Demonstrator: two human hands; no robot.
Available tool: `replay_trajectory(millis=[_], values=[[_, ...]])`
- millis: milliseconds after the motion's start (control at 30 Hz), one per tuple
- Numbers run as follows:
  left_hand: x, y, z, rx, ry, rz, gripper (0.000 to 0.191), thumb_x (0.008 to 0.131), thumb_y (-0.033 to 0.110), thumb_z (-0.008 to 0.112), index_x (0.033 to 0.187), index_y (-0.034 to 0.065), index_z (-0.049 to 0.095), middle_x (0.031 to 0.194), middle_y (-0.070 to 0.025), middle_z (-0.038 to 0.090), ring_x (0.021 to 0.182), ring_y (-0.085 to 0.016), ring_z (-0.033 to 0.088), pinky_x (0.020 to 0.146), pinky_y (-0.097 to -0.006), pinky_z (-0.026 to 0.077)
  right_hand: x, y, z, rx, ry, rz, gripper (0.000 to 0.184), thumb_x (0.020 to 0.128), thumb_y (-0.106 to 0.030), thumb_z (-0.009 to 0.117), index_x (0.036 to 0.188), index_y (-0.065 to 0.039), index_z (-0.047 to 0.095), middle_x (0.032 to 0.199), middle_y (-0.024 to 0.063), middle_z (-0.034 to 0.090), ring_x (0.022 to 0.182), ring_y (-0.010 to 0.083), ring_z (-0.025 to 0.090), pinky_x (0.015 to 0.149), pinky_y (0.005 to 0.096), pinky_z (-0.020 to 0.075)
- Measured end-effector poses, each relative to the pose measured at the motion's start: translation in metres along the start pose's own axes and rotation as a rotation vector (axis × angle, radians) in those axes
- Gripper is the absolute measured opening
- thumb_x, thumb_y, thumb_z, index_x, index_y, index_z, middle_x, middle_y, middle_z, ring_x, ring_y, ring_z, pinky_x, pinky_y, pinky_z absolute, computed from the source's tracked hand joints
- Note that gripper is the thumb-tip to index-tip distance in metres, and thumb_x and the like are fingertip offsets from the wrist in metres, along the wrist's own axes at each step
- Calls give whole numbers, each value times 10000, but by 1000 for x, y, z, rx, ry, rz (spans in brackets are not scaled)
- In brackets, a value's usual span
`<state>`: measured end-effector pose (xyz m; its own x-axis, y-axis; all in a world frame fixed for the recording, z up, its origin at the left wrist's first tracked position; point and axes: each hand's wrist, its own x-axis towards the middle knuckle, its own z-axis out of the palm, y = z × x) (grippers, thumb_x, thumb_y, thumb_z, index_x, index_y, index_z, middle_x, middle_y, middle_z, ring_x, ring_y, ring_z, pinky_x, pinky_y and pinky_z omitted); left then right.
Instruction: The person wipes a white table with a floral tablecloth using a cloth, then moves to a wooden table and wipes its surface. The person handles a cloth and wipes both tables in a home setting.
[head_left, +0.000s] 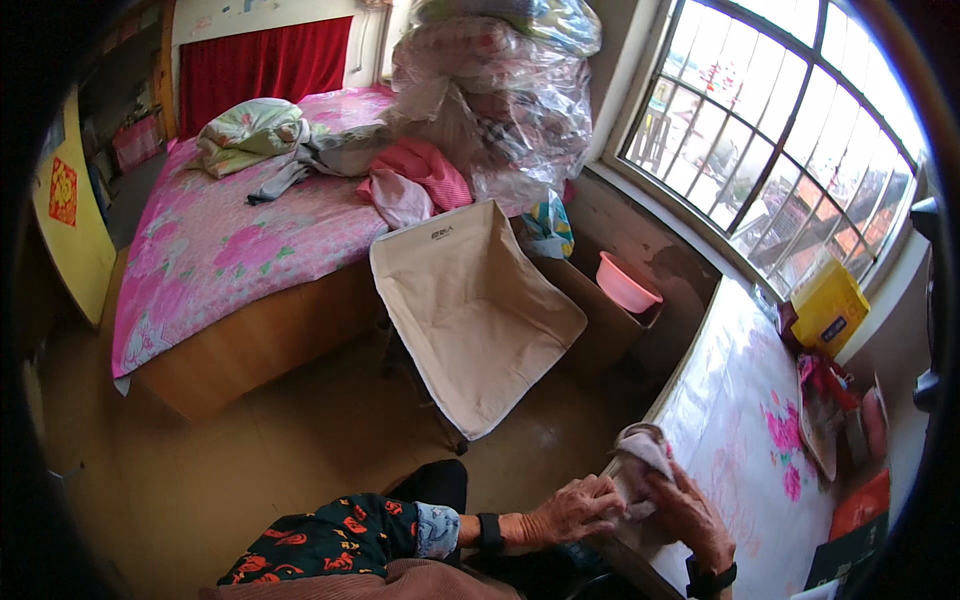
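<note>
A crumpled light cloth (643, 463) is bunched at the near left edge of a table (731, 420) with a white floral cover. My right hand (694, 514) grips the cloth from the right, with its fingers over the folds. On the left side of the same cloth, my left hand (574, 510) has its fingers curled against it; they seem to pinch its edge. A beige fabric laundry basket (480, 322) with a square rim stands open in front of me, beyond my hands.
A bed (247, 247) with a pink floral cover holds a green quilt (251, 131) and pink clothing (420, 176). Plastic-wrapped bedding (517, 105) is piled by the barred window. A pink basin (628, 283) sits on a cardboard box. A yellow package (829, 307) stands at the table's far end.
</note>
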<state>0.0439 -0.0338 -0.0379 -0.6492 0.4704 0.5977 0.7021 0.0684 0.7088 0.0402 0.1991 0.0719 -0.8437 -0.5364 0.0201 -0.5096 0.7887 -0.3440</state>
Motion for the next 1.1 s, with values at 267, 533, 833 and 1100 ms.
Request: replay_trajectory(millis=[267,533,833,1100], values=[[-54,-46,-26,-27,-99,12,363,933,261,624,1263,135,543,1289,-101,514,1176,-301,503,960,-442,421,-2,98,-35,-282,39,496,569,798,-62,667,1320,-44,440,1230,296,496,1095,482,531,942,498,465],[-226,-144,-87,327,-846,-783,694,838,375,726,1415,115,440,1433,-257,316,1214,-412,377,897,-523,411,-1,83,-52,-167,-80,606,513,761,-33,674,1220,-43,446,1170,270,451,1068,503,500,897,494,441],[-204,-165,-93,435,-926,-790,602,762,353,792,1252,80,572,1288,-254,392,1135,-402,425,833,-493,476,-6,95,-46,-114,-82,674,553,677,59,626,1193,-16,443,1125,300,445,1053,510,449,939,504,403],[-193,-155,-159,204,-1141,-1207,767,756,511,767,1359,109,516,1381,-244,419,1220,-457,439,929,-567,434,19,65,-49,510,-77,1070,497,819,-46,667,1271,-18,462,1091,236,591,970,416,560,841,459,469]])
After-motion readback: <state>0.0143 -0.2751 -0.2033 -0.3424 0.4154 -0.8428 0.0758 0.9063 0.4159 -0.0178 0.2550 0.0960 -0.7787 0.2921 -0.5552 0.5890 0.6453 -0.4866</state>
